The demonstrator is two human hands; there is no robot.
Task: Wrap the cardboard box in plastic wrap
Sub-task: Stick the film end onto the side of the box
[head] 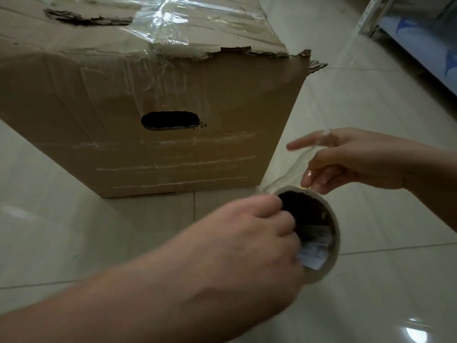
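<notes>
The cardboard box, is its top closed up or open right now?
Closed. The cardboard box has its top flaps lying flat, with clear plastic wrap stretched over them, though the flap edges are torn.

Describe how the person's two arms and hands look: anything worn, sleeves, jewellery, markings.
Both hands are bare: no gloves, rings, watches or bracelets show. The left hand and its forearm are uncovered to the frame's edge, with no sleeve in view. The right hand and wrist are likewise sleeveless as far as visible. No tattoos or markings can be made out.
</notes>
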